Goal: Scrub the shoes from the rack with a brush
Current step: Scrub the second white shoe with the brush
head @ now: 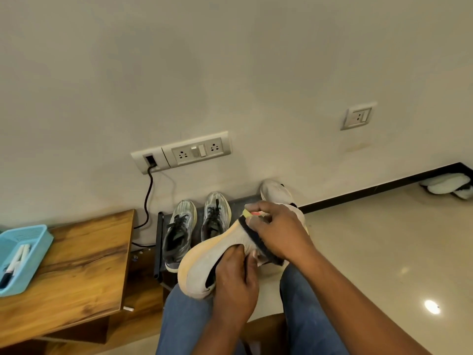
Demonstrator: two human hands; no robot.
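While both hands grip shoe [204, 262] and brush [258, 239], the blue tray [38, 242] holds markers [15, 262].

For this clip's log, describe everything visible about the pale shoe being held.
The pale shoe has a light grey knit-looking upper, a thick cream-to-peach sole and a dark opening. It lies tilted over the person's lap, above the jeans. The left hand grips it at the opening, fingers curled in; the right hand presses a dark-bristled brush against its upper. Its far end is hidden.
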